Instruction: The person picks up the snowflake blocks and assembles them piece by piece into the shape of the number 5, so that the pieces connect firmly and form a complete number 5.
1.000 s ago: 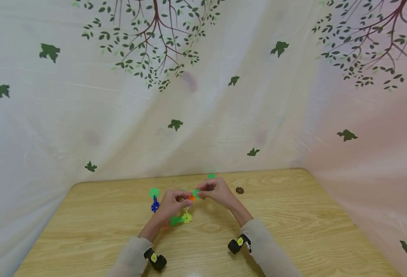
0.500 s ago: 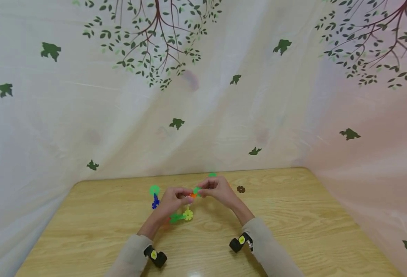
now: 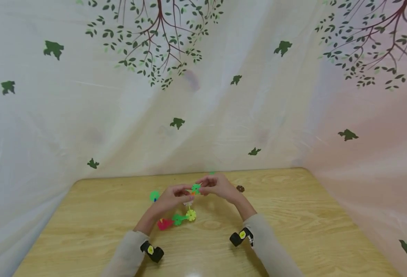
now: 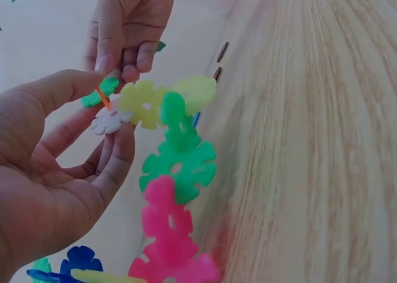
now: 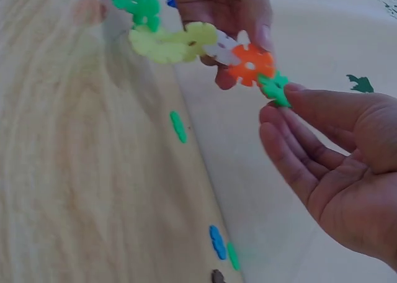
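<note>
A chain of notched plastic snowflake discs hangs between my two hands over the table. My left hand (image 3: 170, 200) pinches it near a white disc (image 4: 110, 121) and the orange disc (image 5: 249, 66) slotted into it. Thumb and fingertips of my right hand (image 3: 220, 187) pinch a green disc (image 5: 275, 89), which meets the orange disc's edge. From the white disc the chain runs through yellow discs (image 5: 155, 46), green discs (image 4: 178, 165) and pink discs (image 4: 169, 233). Blue discs (image 4: 80, 262) and another green disc (image 3: 154, 196) show beyond the left hand.
Near the table's far edge lie a brown disc (image 3: 240, 189), a loose green disc (image 5: 178, 126) and a blue disc (image 5: 217, 242). A patterned cloth (image 3: 203, 146) hangs right behind the wooden table (image 3: 293, 215).
Both hands stay together and have risen slightly. The chain has swung, so its pink part now shows by the left wrist and its blue part is mostly behind the left hand.
</note>
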The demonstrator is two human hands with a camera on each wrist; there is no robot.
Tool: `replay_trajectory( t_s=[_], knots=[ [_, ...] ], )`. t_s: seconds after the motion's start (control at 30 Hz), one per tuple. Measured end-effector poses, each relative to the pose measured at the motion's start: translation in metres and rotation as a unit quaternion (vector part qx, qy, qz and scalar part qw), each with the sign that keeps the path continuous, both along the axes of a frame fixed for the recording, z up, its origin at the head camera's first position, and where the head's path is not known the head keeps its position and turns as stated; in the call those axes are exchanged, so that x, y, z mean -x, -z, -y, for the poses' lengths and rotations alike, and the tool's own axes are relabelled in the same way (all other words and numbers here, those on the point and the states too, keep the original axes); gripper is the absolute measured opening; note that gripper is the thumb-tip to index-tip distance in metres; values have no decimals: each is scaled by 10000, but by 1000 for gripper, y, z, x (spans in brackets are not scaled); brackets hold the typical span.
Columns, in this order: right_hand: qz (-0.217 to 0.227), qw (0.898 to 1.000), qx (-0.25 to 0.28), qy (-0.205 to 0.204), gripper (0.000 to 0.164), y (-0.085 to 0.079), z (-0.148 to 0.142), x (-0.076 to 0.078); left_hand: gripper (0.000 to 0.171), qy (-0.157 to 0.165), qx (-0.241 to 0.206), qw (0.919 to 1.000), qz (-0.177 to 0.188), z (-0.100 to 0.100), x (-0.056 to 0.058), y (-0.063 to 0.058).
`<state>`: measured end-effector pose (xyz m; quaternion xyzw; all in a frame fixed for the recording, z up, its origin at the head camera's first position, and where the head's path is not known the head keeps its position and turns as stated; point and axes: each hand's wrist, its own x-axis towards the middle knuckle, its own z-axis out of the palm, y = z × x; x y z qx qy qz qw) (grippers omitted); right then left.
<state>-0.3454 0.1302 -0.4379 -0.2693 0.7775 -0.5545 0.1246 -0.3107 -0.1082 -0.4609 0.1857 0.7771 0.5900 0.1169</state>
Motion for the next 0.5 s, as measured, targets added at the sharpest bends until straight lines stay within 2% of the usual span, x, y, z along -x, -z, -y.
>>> replay_trajectory(
  t_s=[0.23, 0.5],
  knots=[
    [75, 9961, -846, -223, 31, -13, -18, 11, 49, -71, -157, 9997, 168, 1, 1, 0],
    [-355, 9879, -1410, -540, 25, -24, -44, 24, 48, -107, -266, 9994, 199, 3, 3, 1]
  ],
)
